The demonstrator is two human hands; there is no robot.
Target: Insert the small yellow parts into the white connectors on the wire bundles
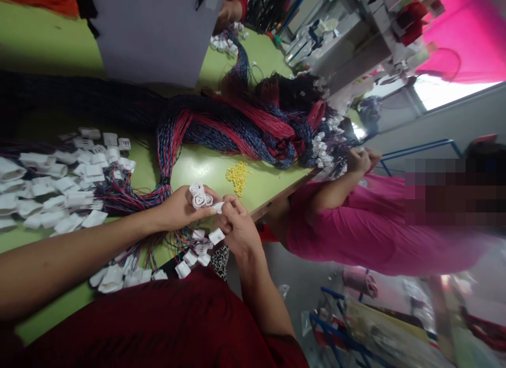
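Several white connectors (pixel 200 197) are bunched in my left hand (pixel 184 207), their round ends facing up and its fingers closed about them. My right hand (pixel 238 223) pinches a small white piece (pixel 219 206) right beside that bunch; whether it is another connector I cannot make out. Below my hands, more white connectors (pixel 191 257) hang on thin red and blue wires. A tied bundle of twisted wires (pixel 165 162) lies just beyond my left wrist. On the table past my fingers is a small heap of yellow pieces (pixel 237 177).
White connectors (pixel 67 186) are piled on the green table (pixel 197 167) at left. Thick red and blue wire bundles (pixel 237 125) stretch across it behind a grey panel (pixel 154 36). A co-worker in a pink shirt (pixel 348 220) handles wires at right; another person's hand (pixel 229 12) shows at the top.
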